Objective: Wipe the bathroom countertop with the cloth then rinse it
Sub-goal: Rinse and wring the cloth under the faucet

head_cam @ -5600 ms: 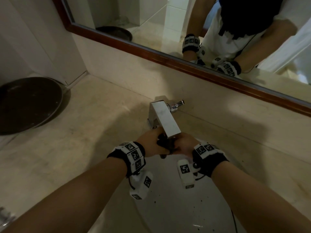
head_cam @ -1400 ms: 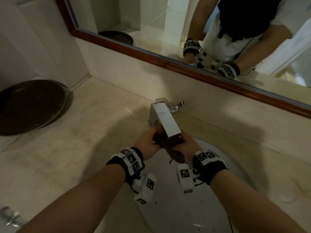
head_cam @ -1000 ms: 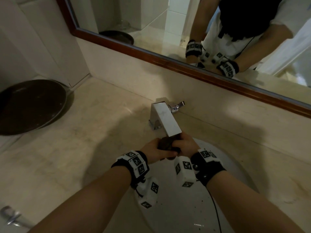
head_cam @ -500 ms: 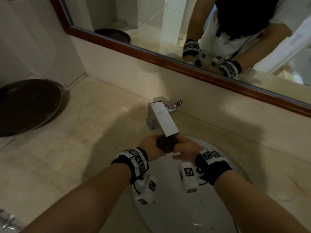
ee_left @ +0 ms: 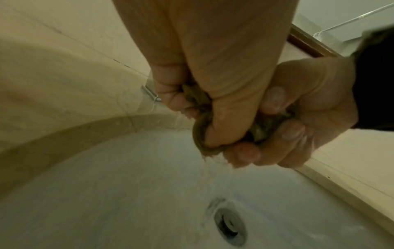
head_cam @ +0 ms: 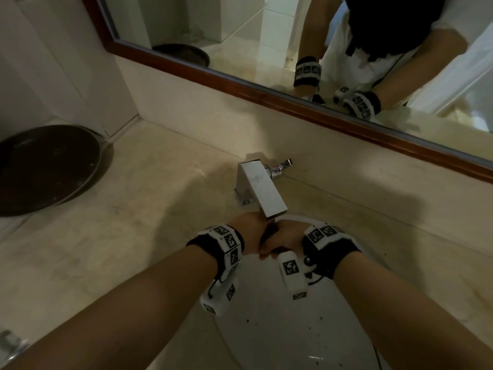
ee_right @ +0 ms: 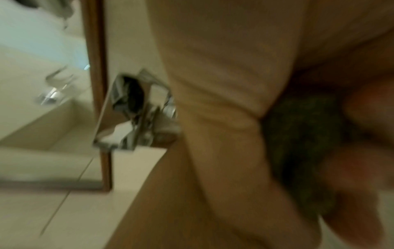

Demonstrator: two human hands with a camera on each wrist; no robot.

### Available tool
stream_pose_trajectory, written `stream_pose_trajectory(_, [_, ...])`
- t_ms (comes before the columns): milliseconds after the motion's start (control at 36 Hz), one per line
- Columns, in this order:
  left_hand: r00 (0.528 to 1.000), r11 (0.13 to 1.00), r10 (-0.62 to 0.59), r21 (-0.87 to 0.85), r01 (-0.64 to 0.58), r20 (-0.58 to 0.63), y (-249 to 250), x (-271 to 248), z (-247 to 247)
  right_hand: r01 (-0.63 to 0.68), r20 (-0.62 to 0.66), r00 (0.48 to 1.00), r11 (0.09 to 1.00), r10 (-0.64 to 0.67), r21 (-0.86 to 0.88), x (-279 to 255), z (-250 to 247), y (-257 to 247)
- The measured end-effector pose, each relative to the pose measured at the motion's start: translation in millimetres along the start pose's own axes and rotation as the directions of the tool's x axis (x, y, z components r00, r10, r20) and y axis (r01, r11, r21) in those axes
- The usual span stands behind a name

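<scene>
Fingers (ee_left: 232, 118) of both hands are clenched round the wadded cloth (ee_left: 202, 144), squeezing it; water streams from its underside. Around them: the beige countertop (head_cam: 128, 236), then the white sink (head_cam: 266, 332), then the faucet (head_cam: 262, 190). The left hand (head_cam: 248, 231) and right hand (head_cam: 288, 236) meet directly under the spout, so the cloth sits between the palms, equally near to each, above the drain (ee_left: 229, 225).

Cloth (head_cam: 268, 234) under faucet (head_cam: 262, 189), over sink (head_cam: 266, 329).

Beige stone countertop (head_cam: 138, 236): dark round tray (head_cam: 45, 169) far left, chrome faucet (head_cam: 260, 188) behind inset white basin (head_cam: 266, 329).
</scene>
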State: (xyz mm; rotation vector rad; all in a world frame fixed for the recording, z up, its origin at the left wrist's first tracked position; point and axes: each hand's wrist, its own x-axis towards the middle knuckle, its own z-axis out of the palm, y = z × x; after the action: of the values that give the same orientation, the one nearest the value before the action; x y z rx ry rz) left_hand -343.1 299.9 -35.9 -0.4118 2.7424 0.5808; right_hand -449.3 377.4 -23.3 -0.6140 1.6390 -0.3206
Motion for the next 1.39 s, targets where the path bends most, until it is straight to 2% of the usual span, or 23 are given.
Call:
stream_pose_trajectory(83, [0.995,0.999,-0.044,0.021,0.042,0.088,0,2,-2,-0.028,-0.08,0.997,0.945,0.002,-0.327,2,1,-10])
stream_pose_trajectory(167, [0.98,0.993,-0.118,0.008,0.118,0.158,-2,7,0,-0.044,-0.129,0.992,0.895,-0.015,-0.444,4,4,-15])
stream_pose_trajectory(250, [0.969,0.987,-0.157,-0.003,0.16,0.191,-6,15,4,-0.076,-0.157,0.987,0.792,-0.025,-0.606,8,9,-17])
stream_pose_trajectory(333, [0.965,0.985,-0.165,-0.017,0.172,0.206,-5,14,2,-0.069,-0.176,0.982,0.726,-0.073,-0.685,12,15,-17])
stream_pose_trajectory(417, [0.973,0.99,-0.14,0.059,0.132,0.182,-6,14,-2,-0.069,-0.22,0.966,0.691,-0.133,-0.72,13,16,-15])
stream_pose_trajectory(500, [0.966,0.987,-0.157,0.061,0.147,0.207,-7,16,-2,-0.066,-0.229,0.962,0.682,-0.151,-0.728,11,17,-16])
stream_pose_trajectory(639, [0.935,0.98,-0.196,0.016,0.2,0.297,-12,16,1,-0.057,-0.286,0.931,0.682,-0.228,-0.729,9,16,-9])
stream_pose_trajectory(722, [0.937,0.973,-0.175,-0.091,0.211,0.301,-10,15,0,-0.043,-0.219,0.959,0.669,-0.181,-0.742,11,13,-8])
stream_pose_trajectory(778, [0.932,0.951,-0.185,-0.18,0.249,0.312,-10,12,-3,-0.037,-0.208,0.964,0.691,-0.166,-0.722,10,9,-8])
stream_pose_trajectory(833, [0.931,0.946,-0.184,-0.199,0.255,0.316,-11,10,-7,-0.018,-0.196,0.969,0.751,-0.149,-0.66,6,3,-6])
stream_pose_trajectory(889, [0.945,0.953,-0.17,-0.197,0.229,0.279,-13,6,-12,0.034,-0.162,0.979,0.876,-0.127,-0.481,3,-3,-2])
stream_pose_trajectory(944, [0.969,0.962,-0.149,-0.2,0.188,0.198,-17,1,-14,0.104,-0.118,0.985,0.977,-0.127,-0.185,-6,-7,0])
stream_pose_trajectory(1000, [0.989,0.956,-0.106,-0.262,0.13,0.104,-20,-3,-15,0.137,-0.102,0.986,0.988,-0.13,0.075,-17,-7,-2])
stream_pose_trajectory(1056, [0.998,0.943,-0.052,-0.327,0.064,0.044,-20,-7,-17,0.148,-0.084,0.988,0.957,-0.131,0.25,-21,-7,-3])
stream_pose_trajectory(1111, [0.999,0.946,-0.031,-0.322,0.027,-0.007,-18,-8,-18,0.129,-0.026,0.991,0.934,-0.128,0.333,-19,-6,-4])
stream_pose_trajectory(1167, [0.997,0.953,-0.033,-0.302,0.012,-0.066,-16,-9,-17,0.038,0.094,0.992,0.911,-0.083,0.411,-12,-5,-1])
stream_pose_trajectory(1222, [0.995,0.954,-0.035,-0.299,0.005,-0.097,-14,-9,-15,-0.027,0.203,0.977,0.895,-0.071,0.446,-6,-3,2])
stream_pose_trajectory(1250, [0.994,0.958,-0.031,-0.285,-0.001,-0.107,-14,-9,-14,-0.031,0.221,0.973,0.912,-0.066,0.41,-6,-2,2])
stream_pose_trajectory(1333, [0.99,0.97,0.005,-0.241,-0.039,-0.142,-12,-8,-12,-0.006,0.183,0.982,0.974,-0.037,0.226,-6,-1,-1])
stream_pose_trajectory(1389, [0.989,0.98,0.042,-0.186,-0.068,-0.14,-11,-7,-10,0.03,0.086,0.996,0.996,-0.038,0.083,-4,-2,-2])
